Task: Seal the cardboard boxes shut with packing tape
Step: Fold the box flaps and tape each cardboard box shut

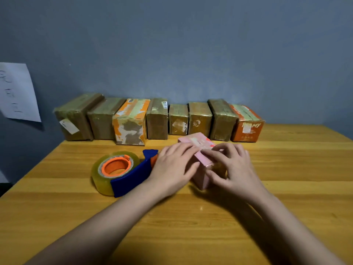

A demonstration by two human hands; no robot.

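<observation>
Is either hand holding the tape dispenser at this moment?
No: the tape dispenser lies on the table by itself, while the left hand and right hand both rest on the pink box.

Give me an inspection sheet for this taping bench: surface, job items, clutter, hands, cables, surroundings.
Surface: wooden table, yellow-brown grain, against the wall.
Job's things: pink box near the centre; tape dispenser, blue frame with a clear tape roll on an orange core, lying flat to its left; eight taped boxes in a row along the back edge.
Clutter: nothing seen.
Hands: left hand lies flat on the pink box's left side; right hand presses on its top and near end, fingers bent; neither grip holds the dispenser.
Cables: nothing seen.
Surroundings: grey-blue wall; handwritten paper sheet on it at left.
</observation>
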